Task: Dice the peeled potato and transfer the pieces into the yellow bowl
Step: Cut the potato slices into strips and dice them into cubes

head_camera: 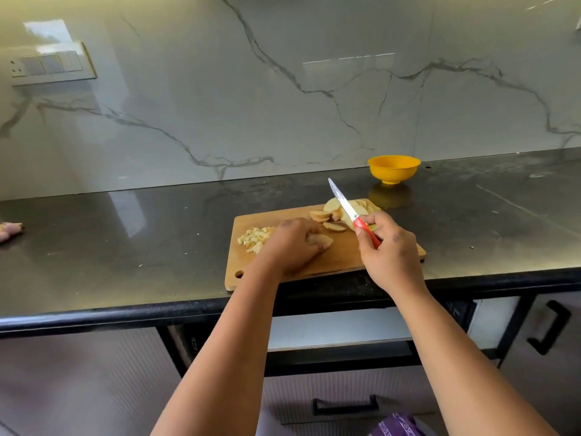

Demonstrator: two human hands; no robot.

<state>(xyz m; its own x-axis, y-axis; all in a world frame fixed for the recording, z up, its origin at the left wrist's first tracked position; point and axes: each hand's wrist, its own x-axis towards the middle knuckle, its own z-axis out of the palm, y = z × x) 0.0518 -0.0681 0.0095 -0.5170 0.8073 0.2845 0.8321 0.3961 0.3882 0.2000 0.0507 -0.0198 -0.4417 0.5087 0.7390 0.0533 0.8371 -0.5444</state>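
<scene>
Bowl [393, 169] beyond cutting board [283, 278], contents unseen.

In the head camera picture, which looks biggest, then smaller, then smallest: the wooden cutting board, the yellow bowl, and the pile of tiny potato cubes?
1. Wooden cutting board, by far the largest.
2. Yellow bowl.
3. Pile of potato cubes, partly hidden by the left hand, so this ranking against the farther bowl is unsure.

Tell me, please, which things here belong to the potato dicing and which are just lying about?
Job in hand:
- knife in the right hand
- potato slices
- diced pieces
- cutting board
- yellow bowl
- left hand holding a slice

Lying about:
- pinkish scraps at the left edge
- switch panel
</scene>
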